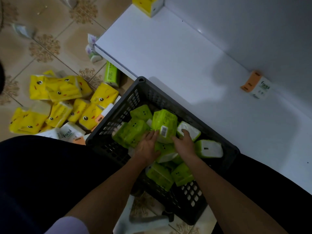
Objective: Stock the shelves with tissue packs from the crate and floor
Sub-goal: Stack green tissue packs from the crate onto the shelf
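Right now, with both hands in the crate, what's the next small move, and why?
Probably lift the barcoded green pack toward the white shelf: the left hand and right hand flank it, it tops the pile in the crate, and the shelf is mostly bare.

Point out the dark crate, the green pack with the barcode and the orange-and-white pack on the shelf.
dark crate [125, 105], head view, on its perforated side wall.
green pack with the barcode [164, 119], head view, on the wrapper above the barcode.
orange-and-white pack [262, 87], head view, on its white printed face.
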The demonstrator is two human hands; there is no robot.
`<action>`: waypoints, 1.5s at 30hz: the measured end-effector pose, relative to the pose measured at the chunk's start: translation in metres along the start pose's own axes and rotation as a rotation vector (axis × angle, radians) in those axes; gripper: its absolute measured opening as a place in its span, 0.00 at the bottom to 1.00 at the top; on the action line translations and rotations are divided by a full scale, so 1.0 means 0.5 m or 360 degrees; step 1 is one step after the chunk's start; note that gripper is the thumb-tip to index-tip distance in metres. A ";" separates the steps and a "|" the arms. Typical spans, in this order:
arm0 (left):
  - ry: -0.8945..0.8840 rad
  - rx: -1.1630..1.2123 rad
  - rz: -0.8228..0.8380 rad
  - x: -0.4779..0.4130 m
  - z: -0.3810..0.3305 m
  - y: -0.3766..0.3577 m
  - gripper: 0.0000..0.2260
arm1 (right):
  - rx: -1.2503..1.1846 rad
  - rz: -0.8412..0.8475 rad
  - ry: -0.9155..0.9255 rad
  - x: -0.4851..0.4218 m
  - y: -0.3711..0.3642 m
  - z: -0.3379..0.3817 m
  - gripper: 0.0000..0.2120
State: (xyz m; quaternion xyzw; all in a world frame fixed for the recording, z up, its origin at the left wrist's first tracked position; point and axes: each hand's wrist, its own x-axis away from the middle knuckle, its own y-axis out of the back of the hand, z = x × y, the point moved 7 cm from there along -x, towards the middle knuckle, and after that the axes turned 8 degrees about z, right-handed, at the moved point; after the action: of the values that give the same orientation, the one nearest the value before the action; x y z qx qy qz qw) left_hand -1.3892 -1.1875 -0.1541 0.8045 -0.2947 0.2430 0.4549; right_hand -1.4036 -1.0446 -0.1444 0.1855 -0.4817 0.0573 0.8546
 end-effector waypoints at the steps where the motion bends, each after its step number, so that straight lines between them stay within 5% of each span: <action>1: -0.0027 0.0068 -0.0026 0.009 -0.010 0.015 0.35 | -0.0015 -0.0003 0.0000 0.001 0.005 0.008 0.30; 6: -0.0284 0.0206 -0.0504 0.049 -0.054 0.115 0.19 | 0.0127 0.0191 0.0064 0.024 0.000 0.024 0.35; 13: -0.0273 0.0390 -0.0840 0.114 -0.062 0.246 0.06 | -0.0372 0.0571 0.0152 0.085 -0.030 0.104 0.45; 18: -0.0222 0.0581 -0.0998 0.186 -0.091 0.336 0.05 | 0.0229 0.0383 0.0511 0.191 -0.012 0.210 0.40; 25: -0.0507 0.0944 -0.1025 0.339 -0.146 0.450 0.20 | -0.0469 0.0660 0.0521 0.358 -0.015 0.260 0.19; 29: -0.0527 0.0751 -0.1050 0.407 -0.138 0.483 0.33 | -0.0805 0.0707 0.0551 0.425 -0.018 0.286 0.11; 34: -0.0563 0.0653 -0.0861 0.443 -0.137 0.482 0.55 | -0.1016 0.0830 0.0679 0.506 -0.011 0.335 0.23; 38: -0.0710 0.0754 -0.0999 0.482 -0.164 0.521 0.50 | -0.0898 0.0776 0.0792 0.554 0.020 0.367 0.19; 45: -0.0818 0.0421 -0.1182 0.544 -0.220 0.649 0.44 | -0.0306 0.0091 0.1385 0.684 0.125 0.499 0.27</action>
State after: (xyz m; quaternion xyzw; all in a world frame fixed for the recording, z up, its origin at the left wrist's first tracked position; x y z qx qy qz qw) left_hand -1.4356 -1.2939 0.2679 0.9406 -0.0565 -0.1077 0.3170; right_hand -1.4400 -1.1074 0.2776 0.0505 -0.0855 0.1086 0.9891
